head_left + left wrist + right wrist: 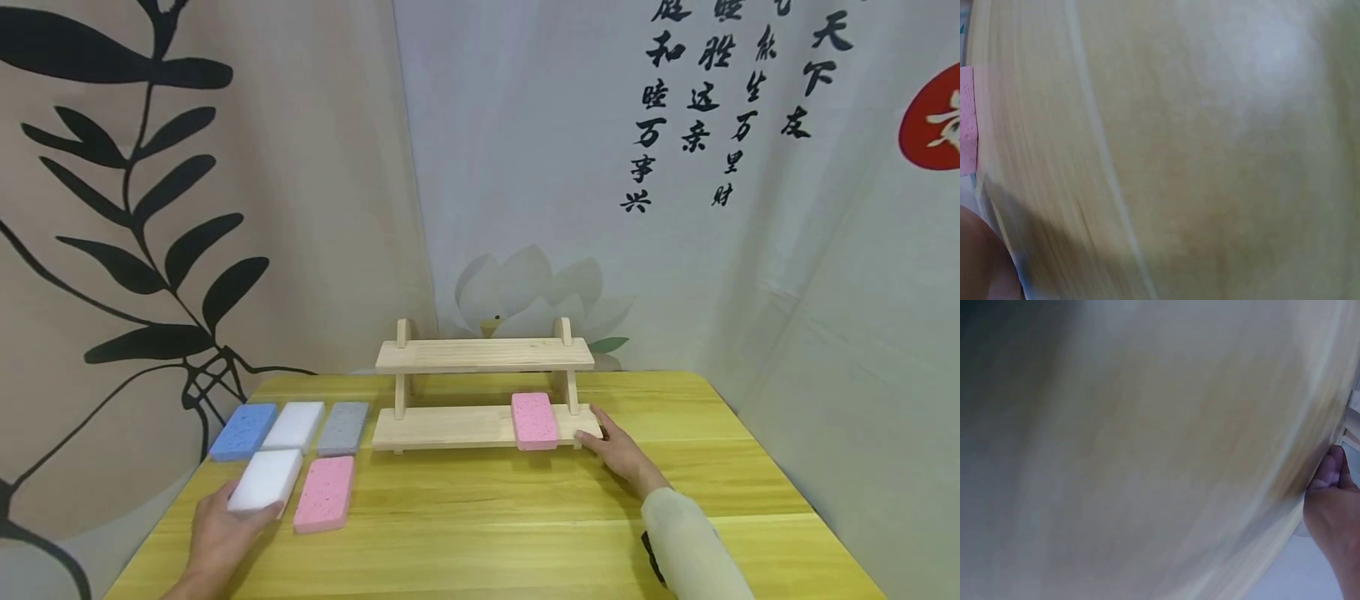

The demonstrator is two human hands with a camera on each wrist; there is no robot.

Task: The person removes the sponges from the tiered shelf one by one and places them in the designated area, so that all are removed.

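Note:
In the head view my left hand (pixel 223 537) grips the near white sponge (pixel 266 482) by its lower edge, thumb on the right side. Behind it lie a blue sponge (pixel 243 432), another white sponge (pixel 294 426) and a grey one (pixel 342 428). To its right is a pink sponge (pixel 325 493). My right hand (pixel 624 450) holds the right end of a two-tier wooden rack (pixel 450 427) at its lower board, thumb at the front. A second pink sponge (pixel 535 421) leans on that board. In the right wrist view the hand (pixel 1334 509) shows at the edge.
All of this stands on a yellow wood-grain table (pixel 480 533). A cloth backdrop (pixel 510 167) with printed leaves and writing hangs close behind the rack. The rack's upper board (pixel 483 356) sits higher and farther back.

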